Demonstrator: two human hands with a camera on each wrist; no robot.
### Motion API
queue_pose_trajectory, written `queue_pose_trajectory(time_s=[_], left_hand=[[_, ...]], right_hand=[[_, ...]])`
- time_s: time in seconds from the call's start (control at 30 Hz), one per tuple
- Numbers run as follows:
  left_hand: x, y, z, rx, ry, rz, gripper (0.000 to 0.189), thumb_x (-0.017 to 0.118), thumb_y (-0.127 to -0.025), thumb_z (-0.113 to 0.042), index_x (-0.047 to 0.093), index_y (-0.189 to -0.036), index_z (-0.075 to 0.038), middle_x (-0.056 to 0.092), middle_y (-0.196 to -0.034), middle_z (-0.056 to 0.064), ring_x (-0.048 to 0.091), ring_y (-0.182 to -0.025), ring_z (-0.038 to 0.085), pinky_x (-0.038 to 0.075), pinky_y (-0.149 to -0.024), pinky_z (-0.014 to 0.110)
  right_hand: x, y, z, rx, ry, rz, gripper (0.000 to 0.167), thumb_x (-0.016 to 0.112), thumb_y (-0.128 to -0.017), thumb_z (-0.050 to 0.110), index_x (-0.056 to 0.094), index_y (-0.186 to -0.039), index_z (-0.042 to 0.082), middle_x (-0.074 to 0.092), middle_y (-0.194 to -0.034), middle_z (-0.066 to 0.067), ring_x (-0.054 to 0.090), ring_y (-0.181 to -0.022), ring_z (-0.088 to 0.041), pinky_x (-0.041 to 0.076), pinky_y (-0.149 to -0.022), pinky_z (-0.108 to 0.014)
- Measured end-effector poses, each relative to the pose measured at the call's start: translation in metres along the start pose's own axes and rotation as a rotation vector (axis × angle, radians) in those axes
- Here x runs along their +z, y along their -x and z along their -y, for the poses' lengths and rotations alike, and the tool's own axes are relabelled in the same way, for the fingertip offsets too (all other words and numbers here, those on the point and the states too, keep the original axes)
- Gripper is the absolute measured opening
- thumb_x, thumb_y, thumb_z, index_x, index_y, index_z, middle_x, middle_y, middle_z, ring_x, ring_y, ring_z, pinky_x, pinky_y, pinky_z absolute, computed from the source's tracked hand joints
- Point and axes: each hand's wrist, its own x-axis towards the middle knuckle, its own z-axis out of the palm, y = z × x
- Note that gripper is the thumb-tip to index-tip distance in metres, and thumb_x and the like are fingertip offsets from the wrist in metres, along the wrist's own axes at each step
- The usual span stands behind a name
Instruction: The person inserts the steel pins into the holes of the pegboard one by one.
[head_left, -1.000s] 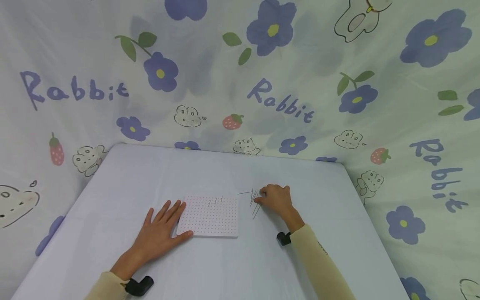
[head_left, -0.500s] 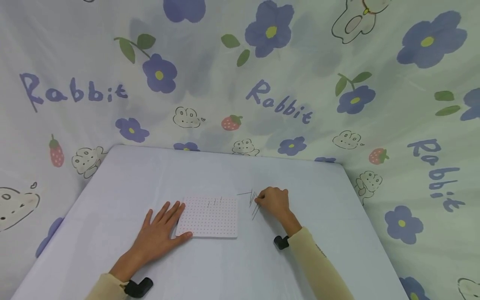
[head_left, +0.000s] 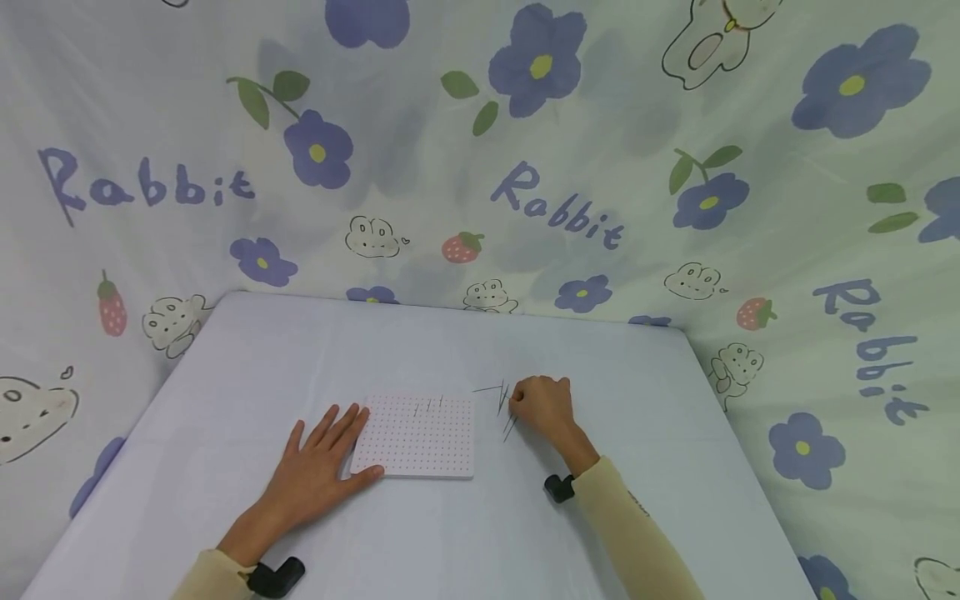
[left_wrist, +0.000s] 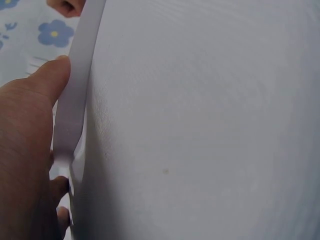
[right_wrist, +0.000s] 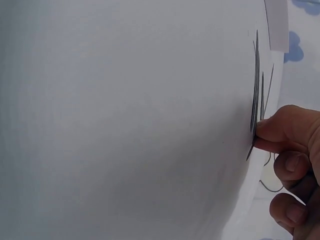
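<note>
As seen from the head, spreads the left hand [head_left: 307,471] against the dotted board [head_left: 412,442] at lower centre, likely to stop sliding. From the left wrist, sets the thumb [left_wrist: 52,77] to its edge, at left. From the right wrist, pinches rods [right_wrist: 256,80] at right with the right hand [right_wrist: 294,162], presumably suiting their slenderness.

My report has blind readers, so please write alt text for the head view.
A person's right hand pinches at thin dark rods on a white table. To the left, the spread left hand rests against a dotted white board bearing three similar rods.
</note>
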Motion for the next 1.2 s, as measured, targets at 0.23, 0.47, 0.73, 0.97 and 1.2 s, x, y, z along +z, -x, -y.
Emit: queue_pose_trajectory(time_s=[0.23, 0.47, 0.73, 0.97, 1.2], left_hand=[[0.001, 0.001, 0.001, 0.001, 0.005, 0.003, 0.099, 0.051, -0.086, -0.08, 0.032, -0.159, -0.016, 0.033, -0.163, 0.01, 0.022, -0.151, 0.039, 0.01, -0.115, 0.071], [0.002, 0.0, 0.002, 0.001, -0.002, 0.001, 0.099, 0.05, -0.086, -0.08, 0.031, -0.159, -0.016, 0.032, -0.163, 0.01, 0.021, -0.152, 0.039, 0.009, -0.115, 0.071], [0.0, -0.001, 0.0, 0.001, 0.013, 0.007, 0.098, 0.053, -0.087, -0.077, 0.031, -0.159, -0.016, 0.032, -0.163, 0.01, 0.021, -0.152, 0.039, 0.008, -0.115, 0.071], [0.0, -0.001, 0.001, -0.002, 0.015, 0.016, 0.099, 0.05, -0.086, -0.08, 0.03, -0.16, -0.017, 0.03, -0.164, 0.01, 0.019, -0.152, 0.038, 0.007, -0.116, 0.071], [0.001, -0.001, 0.001, -0.004, 0.015, 0.016, 0.099, 0.05, -0.086, -0.08, 0.03, -0.16, -0.017, 0.031, -0.164, 0.01, 0.019, -0.152, 0.039, 0.006, -0.116, 0.071]], right_hand=[[0.002, 0.0, -0.001, -0.01, 0.008, -0.013, 0.021, 0.074, -0.083, 0.016, 0.07, -0.064, 0.023, 0.063, -0.062, 0.013, 0.051, -0.059, -0.008, 0.039, -0.072, -0.043], [0.0, 0.001, 0.0, 0.002, 0.013, -0.017, 0.018, 0.074, -0.084, 0.016, 0.073, -0.066, 0.022, 0.065, -0.063, 0.012, 0.052, -0.06, -0.009, 0.038, -0.072, -0.043], [-0.004, -0.002, 0.003, 0.026, 0.025, -0.047, 0.016, 0.073, -0.085, 0.017, 0.075, -0.07, 0.02, 0.066, -0.064, 0.01, 0.053, -0.06, -0.009, 0.039, -0.073, -0.044], [-0.011, -0.007, 0.009, 0.034, -0.015, -0.064, 0.009, 0.075, -0.087, 0.022, 0.078, -0.079, 0.019, 0.07, -0.071, 0.009, 0.057, -0.064, -0.01, 0.038, -0.075, -0.043], [-0.014, -0.01, 0.015, 0.013, -0.09, -0.056, 0.008, 0.074, -0.089, 0.026, 0.079, -0.087, 0.02, 0.072, -0.077, 0.011, 0.062, -0.072, -0.009, 0.036, -0.079, -0.044]])
